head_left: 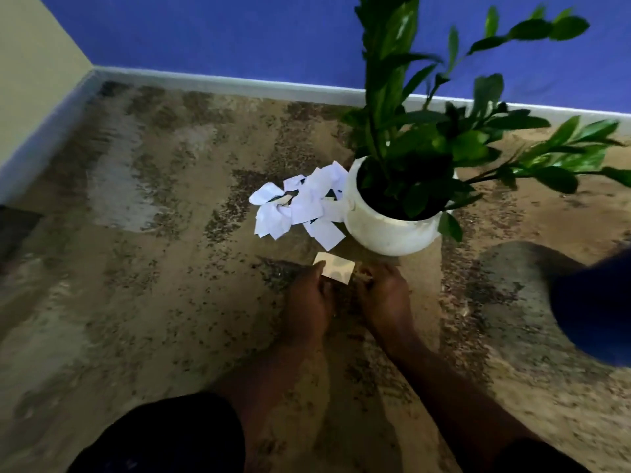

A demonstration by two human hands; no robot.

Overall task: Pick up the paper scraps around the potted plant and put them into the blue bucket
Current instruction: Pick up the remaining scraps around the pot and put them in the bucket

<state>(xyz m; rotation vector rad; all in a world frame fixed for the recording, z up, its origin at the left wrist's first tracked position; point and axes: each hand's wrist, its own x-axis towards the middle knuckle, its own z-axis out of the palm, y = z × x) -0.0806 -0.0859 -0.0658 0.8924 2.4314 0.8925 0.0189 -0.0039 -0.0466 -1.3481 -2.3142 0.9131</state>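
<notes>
Several white paper scraps (300, 203) lie in a heap on the floor against the left side of a white pot (386, 230) holding a leafy green plant (440, 138). My left hand (307, 302) pinches a small pale paper scrap (336, 272) just in front of the pot. My right hand (384, 295) is beside it, its fingers at the scrap's right edge; whether they grip it is hard to tell. The rim of the blue bucket (594, 308) shows at the right edge.
The floor is speckled brown and tan stone (153, 268). A blue wall (222, 32) with a pale skirting runs along the back and a cream wall (30, 63) stands at the left. My dark-clothed knees fill the bottom edge.
</notes>
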